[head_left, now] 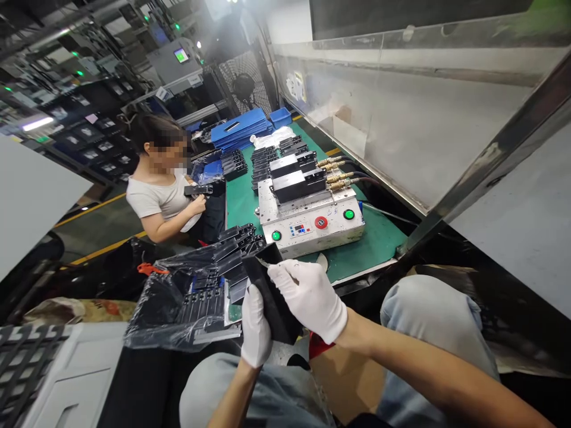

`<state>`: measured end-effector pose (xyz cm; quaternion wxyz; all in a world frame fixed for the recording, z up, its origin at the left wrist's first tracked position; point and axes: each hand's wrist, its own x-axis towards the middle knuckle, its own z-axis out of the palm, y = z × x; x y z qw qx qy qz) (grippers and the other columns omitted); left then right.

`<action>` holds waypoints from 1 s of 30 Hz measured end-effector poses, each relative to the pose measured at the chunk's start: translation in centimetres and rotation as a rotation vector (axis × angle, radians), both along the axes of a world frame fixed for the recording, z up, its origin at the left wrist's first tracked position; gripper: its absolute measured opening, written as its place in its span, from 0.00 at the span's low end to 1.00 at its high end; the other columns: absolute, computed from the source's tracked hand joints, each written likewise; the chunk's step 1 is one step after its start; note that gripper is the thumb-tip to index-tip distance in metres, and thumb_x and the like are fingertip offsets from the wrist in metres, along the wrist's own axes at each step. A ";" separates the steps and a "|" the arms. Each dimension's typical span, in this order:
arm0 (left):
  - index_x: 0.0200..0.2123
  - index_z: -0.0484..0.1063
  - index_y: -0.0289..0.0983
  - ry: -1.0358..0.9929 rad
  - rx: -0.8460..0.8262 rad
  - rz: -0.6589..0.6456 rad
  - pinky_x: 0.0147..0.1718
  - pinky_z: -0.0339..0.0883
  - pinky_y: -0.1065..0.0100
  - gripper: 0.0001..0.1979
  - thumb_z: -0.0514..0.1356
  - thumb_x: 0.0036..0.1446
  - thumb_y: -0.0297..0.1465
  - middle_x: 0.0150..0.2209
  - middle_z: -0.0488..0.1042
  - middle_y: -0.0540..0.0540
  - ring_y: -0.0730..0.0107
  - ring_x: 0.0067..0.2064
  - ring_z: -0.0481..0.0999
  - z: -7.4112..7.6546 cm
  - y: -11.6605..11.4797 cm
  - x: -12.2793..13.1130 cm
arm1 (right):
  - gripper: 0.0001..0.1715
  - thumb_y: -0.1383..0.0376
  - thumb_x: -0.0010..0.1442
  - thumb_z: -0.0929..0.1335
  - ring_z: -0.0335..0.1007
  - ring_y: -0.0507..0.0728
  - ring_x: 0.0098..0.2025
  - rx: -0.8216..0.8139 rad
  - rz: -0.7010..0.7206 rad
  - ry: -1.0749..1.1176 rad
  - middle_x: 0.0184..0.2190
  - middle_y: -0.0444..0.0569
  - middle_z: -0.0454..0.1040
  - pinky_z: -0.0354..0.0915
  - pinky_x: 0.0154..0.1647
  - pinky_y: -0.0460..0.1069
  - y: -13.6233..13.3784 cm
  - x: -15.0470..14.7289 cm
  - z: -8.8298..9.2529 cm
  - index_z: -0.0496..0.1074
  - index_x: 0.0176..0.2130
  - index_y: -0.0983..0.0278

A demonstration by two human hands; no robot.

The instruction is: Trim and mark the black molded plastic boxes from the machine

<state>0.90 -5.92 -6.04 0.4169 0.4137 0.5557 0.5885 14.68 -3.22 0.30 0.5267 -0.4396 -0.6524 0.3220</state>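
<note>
A long black block-shaped part (279, 306) is held up in front of my knees, its far end near the table edge. My left hand (256, 330), in a white glove, grips it from the left side. My right hand (310, 297), also gloved in white, is closed at the part's upper end, with thumb and fingers pinched. A thin, light object shows at those fingertips, too small to name. Beyond the part, several black parts (232, 252) lie at the near left edge of the green table (379, 252).
A white machine (312, 235) with buttons and hoses carries two black parts. Left of me is a plastic-lined bin (151, 321) of black parts. Across the table's left side, a person (163, 202) holds a black part. Blue sheets (241, 128) are stacked behind.
</note>
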 end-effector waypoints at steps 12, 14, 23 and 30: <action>0.63 0.69 0.36 0.161 0.090 0.015 0.69 0.52 0.59 0.28 0.51 0.71 0.48 0.63 0.70 0.40 0.54 0.69 0.62 0.5 -0.3 0.6 | 0.26 0.57 0.74 0.60 0.71 0.52 0.28 -0.023 0.043 0.016 0.25 0.48 0.77 0.63 0.31 0.46 0.3 0.2 -0.7 0.75 0.28 0.63; 0.63 0.69 0.36 0.198 0.099 0.037 0.68 0.53 0.58 0.29 0.52 0.70 0.49 0.63 0.71 0.40 0.53 0.69 0.62 0.5 -0.4 0.7 | 0.27 0.57 0.73 0.60 0.70 0.52 0.28 -0.026 0.048 0.036 0.25 0.48 0.76 0.63 0.31 0.46 0.4 0.2 -0.8 0.73 0.27 0.63; 0.67 0.62 0.36 0.402 0.169 0.116 0.68 0.50 0.54 0.36 0.53 0.66 0.53 0.64 0.67 0.34 0.45 0.71 0.57 -0.5 -1.2 0.3 | 0.28 0.55 0.73 0.60 0.63 0.51 0.25 -0.105 0.085 0.171 0.21 0.45 0.69 0.60 0.28 0.46 0.5 0.0 -1.4 0.66 0.23 0.62; 0.65 0.61 0.31 0.540 0.223 0.193 0.65 0.56 0.48 0.49 0.61 0.53 0.62 0.60 0.69 0.26 0.36 0.66 0.63 -3.5 -0.9 -1.3 | 0.30 0.50 0.71 0.62 0.61 0.51 0.24 -0.285 0.119 0.331 0.21 0.44 0.68 0.57 0.25 0.47 0.6 -0.3 -1.7 0.66 0.22 0.63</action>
